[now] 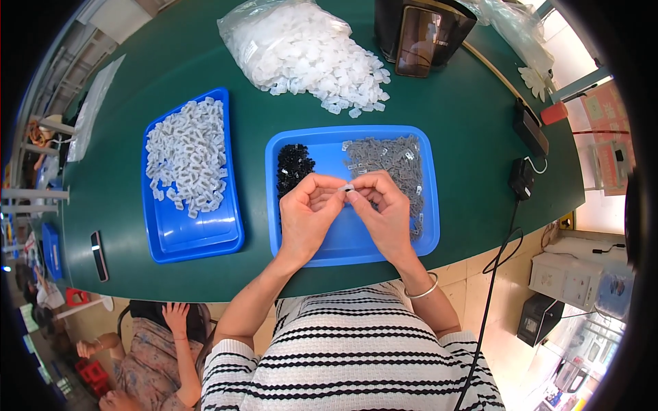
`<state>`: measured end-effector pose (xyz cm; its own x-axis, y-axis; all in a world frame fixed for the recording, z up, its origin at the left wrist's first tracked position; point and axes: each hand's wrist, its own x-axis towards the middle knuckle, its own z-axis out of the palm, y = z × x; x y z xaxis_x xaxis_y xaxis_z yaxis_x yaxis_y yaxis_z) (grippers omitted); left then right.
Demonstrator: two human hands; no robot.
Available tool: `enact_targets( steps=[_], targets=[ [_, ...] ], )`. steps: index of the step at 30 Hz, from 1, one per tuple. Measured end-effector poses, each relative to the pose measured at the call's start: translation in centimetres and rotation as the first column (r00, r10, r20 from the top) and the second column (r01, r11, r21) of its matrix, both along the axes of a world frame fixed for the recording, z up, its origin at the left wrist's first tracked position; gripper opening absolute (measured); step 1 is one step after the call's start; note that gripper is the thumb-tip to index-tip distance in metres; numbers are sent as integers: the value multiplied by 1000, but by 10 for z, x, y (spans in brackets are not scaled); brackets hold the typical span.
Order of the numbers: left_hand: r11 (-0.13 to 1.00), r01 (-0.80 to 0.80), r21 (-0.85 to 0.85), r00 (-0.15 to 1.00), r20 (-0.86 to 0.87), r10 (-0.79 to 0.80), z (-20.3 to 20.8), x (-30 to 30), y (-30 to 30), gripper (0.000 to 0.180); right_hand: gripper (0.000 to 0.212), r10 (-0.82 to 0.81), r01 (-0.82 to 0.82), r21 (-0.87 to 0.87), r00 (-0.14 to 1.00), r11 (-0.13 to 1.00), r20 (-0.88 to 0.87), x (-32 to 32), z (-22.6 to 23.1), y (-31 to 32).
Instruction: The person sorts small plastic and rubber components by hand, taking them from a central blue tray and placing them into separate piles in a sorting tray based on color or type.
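Two bare hands meet above a shallow, round-cornered blue plastic tray on a smooth, dark green worktop. Between their fingertips is one small, pale, translucent piece, near the middle of the tray and above its floor. The left hand has its fingers curled inward, with thumb and forefinger pinched at the piece's left side. The right hand mirrors it, fingers bent, thumb and forefinger closed on the other side. Below the hands, tiny glossy black parts lie heaped in the tray's left end, and a rough mass of small, matte-looking grey parts fills its right side.

To the left, apart from it, a narrower, deeper-blue tray carries a loose mound of pale grey, chunky pieces. Beyond the trays, a crinkled clear plastic bag spills flat, frosted white pieces onto the green surface. A dark, shiny rectangular phone leans against a black container. A slim, smooth bangle circles the right wrist; the sweater is ribbed, textured knit, white with black stripes.
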<state>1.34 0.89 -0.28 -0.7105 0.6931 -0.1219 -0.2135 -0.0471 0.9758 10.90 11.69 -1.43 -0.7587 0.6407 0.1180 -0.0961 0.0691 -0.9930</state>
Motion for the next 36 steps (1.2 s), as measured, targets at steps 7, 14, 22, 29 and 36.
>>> enact_targets(
  steps=[7,14,22,29,36],
  targets=[
    [980,2,-201,862,-496,-104,8,8,-14,13,13,-46,0,332,990,943,131,13,10,-8],
    [979,7,-203,654,-739,-158,14,4,-22,13,10,89,-100,76,986,992,139,19,1,-10],
    [982,54,-178,744,-649,-158,15,5,-26,12,8,174,-170,-45,979,984,107,20,4,-12],
    [974,57,-217,822,-544,-169,4,-7,-31,12,9,211,-265,231,950,936,232,6,13,2],
    [984,53,-170,974,-208,-89,0,-30,-35,19,4,-25,-216,789,959,576,281,-35,12,47]
  ],
)
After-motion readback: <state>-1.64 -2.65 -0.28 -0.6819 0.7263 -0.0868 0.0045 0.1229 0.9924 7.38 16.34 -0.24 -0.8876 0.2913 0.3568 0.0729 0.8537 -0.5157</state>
